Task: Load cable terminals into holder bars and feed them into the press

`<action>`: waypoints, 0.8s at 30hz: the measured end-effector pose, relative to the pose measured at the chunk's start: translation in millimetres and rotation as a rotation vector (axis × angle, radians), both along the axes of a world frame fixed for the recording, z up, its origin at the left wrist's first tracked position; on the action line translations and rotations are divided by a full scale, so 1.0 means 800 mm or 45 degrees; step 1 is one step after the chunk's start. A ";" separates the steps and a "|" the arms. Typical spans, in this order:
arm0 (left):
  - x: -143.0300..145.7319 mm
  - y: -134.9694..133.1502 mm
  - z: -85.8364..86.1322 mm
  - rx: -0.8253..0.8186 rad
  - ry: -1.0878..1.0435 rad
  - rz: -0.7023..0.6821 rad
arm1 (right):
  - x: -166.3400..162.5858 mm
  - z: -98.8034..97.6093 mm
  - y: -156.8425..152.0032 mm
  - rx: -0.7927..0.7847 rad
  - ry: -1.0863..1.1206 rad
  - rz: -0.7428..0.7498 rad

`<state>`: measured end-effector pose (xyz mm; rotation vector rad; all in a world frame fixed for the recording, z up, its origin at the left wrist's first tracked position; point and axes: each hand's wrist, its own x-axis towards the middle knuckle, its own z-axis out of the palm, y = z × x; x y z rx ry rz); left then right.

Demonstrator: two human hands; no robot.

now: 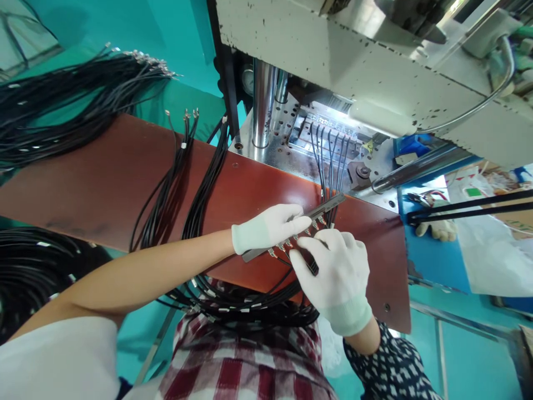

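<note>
My left hand point(270, 228), in a white glove, rests on a long grey metal bar point(322, 210) lying across the red-brown work board point(125, 178), fingers pressed along the bar. My right hand point(335, 266), also gloved, pinches black wires point(310, 265) with metal terminals point(291, 241) lined up along the bar. Several black wires point(328, 161) run from the bar up into the lit fixture point(320, 130) of the press machine.
Bundles of black terminated wires point(83, 94) lie at the left and hang over the board point(200, 189). The machine's grey head point(333, 61) overhangs the fixture. A steel column point(262, 105) stands behind the board. A glove point(437, 228) lies on the blue surface at right.
</note>
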<state>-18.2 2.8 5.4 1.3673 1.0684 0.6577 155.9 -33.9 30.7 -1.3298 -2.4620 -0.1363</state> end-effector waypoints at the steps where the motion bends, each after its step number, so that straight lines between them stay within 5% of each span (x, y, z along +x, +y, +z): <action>1: 0.000 0.000 0.001 0.003 -0.001 0.005 | -0.002 0.001 0.000 -0.005 0.002 0.026; 18: 0.001 0.005 -0.005 0.127 0.089 0.018 | -0.018 -0.012 0.017 -0.026 -0.016 0.119; 24: 0.001 0.002 0.003 -0.003 0.060 0.022 | -0.009 0.001 0.003 -0.176 0.028 0.125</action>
